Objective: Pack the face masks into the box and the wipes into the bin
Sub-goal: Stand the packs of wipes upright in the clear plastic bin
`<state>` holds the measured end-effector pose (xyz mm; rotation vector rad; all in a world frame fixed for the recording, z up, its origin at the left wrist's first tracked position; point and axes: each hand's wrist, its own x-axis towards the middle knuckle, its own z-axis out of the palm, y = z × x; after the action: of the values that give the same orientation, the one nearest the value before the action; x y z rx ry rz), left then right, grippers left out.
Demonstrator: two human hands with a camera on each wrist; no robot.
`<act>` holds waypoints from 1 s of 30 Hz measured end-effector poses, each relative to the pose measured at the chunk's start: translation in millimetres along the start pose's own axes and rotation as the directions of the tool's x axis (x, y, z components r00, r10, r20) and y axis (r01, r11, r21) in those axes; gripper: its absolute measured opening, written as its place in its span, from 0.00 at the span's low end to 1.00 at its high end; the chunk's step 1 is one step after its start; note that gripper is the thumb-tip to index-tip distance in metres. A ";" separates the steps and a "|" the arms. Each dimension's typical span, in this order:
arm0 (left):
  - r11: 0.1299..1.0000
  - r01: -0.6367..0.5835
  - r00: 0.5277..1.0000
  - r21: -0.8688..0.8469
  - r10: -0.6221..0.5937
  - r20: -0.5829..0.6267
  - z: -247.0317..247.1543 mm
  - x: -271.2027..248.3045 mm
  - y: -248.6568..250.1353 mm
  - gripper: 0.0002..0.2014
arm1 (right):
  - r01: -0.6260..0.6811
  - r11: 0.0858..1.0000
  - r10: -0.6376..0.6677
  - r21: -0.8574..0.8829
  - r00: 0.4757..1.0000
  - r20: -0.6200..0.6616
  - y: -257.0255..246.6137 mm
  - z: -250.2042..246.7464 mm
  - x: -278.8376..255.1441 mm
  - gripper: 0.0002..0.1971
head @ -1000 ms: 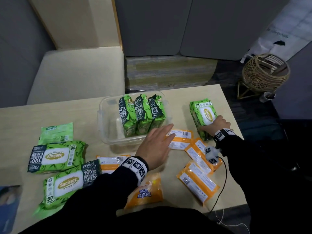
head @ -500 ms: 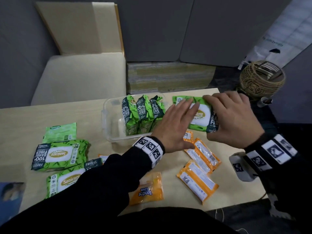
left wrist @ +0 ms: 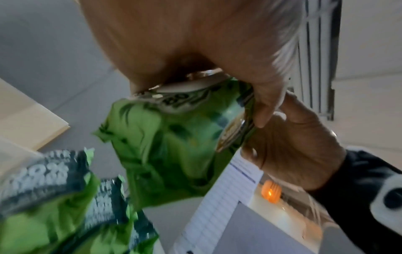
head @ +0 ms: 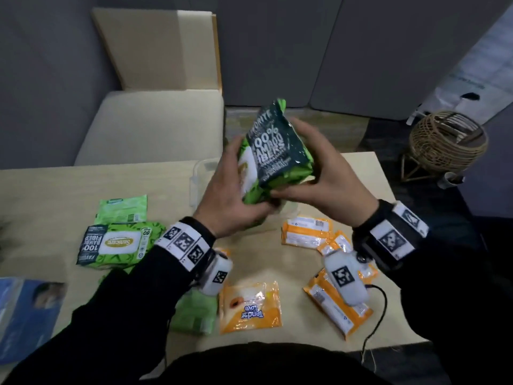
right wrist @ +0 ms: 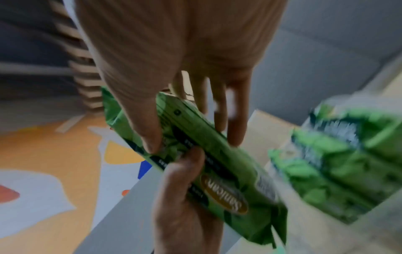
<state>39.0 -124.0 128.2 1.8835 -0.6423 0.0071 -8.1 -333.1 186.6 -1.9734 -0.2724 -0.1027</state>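
Observation:
Both my hands hold one green wipes pack point(head: 277, 151) on end in the air, over the clear bin point(head: 200, 173), which they mostly hide. My left hand point(head: 230, 190) grips its left and lower side; my right hand point(head: 313, 176) grips its right side. In the left wrist view the pack point(left wrist: 174, 137) hangs under my palm, above green packs standing in the bin point(left wrist: 54, 197). In the right wrist view my thumb and fingers pinch the pack point(right wrist: 206, 163), beside the binned packs point(right wrist: 348, 154). A blue face mask packet point(head: 25, 315) lies at the table's lower left.
On the table lie a green pack point(head: 119, 243), a flat green pack point(head: 122, 208), another green pack point(head: 194, 309) under my left arm, and several orange wipes packs point(head: 305, 232) point(head: 249, 307) point(head: 338, 309). A beige seat point(head: 152, 129) stands behind; a wicker basket point(head: 447, 140) sits on the floor at right.
My right hand took the green pack from the table's right side. Both hands then lifted it and turned it on end above the bin.

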 end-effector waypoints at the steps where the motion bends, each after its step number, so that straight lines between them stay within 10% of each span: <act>1: 0.999 0.025 1.000 -0.042 -0.025 -0.010 -11.5 2.4 -0.5 0.58 | 0.014 0.999 -0.014 0.051 1.000 -0.004 -1.7 11.7 12.3 0.52; 9: 0.978 0.209 0.978 0.011 -0.209 0.007 -88.1 25.3 -30.8 0.61 | -0.008 0.999 0.004 0.045 0.996 0.091 25.3 77.1 88.8 0.47; 24: 0.863 0.324 0.899 0.387 -0.409 0.160 -66.1 28.7 -119.9 0.66 | -0.016 0.926 0.137 -0.377 0.945 0.296 71.5 87.1 80.6 0.36; 30: 0.823 0.204 0.922 0.530 -0.344 0.179 -77.5 33.0 -106.6 0.74 | -0.070 0.807 0.220 -0.586 0.957 0.189 92.9 60.8 83.2 0.55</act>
<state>135.7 -43.1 77.6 2.5067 -0.5748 -0.3031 91.5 -301.5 95.3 -2.6146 -0.2692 0.1913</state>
